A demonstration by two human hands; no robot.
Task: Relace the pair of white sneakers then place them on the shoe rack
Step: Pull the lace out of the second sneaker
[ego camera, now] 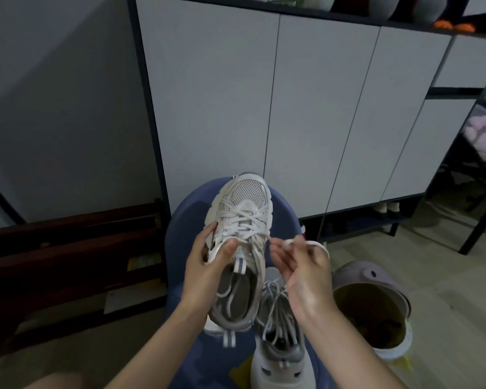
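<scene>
So: left hand (208,265) grips the sneaker (240,234) at its collar, thumb on the tongue, toe pointing away, held over a blue seat (185,228). Right hand (303,265) pinches the lace (314,244) end just beside the top eyelets. 2nd sneaker (281,341) lies below on the seat, laces loose. Bin (376,279) to the right.

- Blue cushioned seat (185,234) carries the shoes; second white sneaker (281,346) lies on it, laces loose, heel toward the camera.
- Light wood-look floor (446,276) at right; lidded purple bin (373,304) stands on it beside the seat.
- Cabinet legs (472,237) stand on the floor.
</scene>
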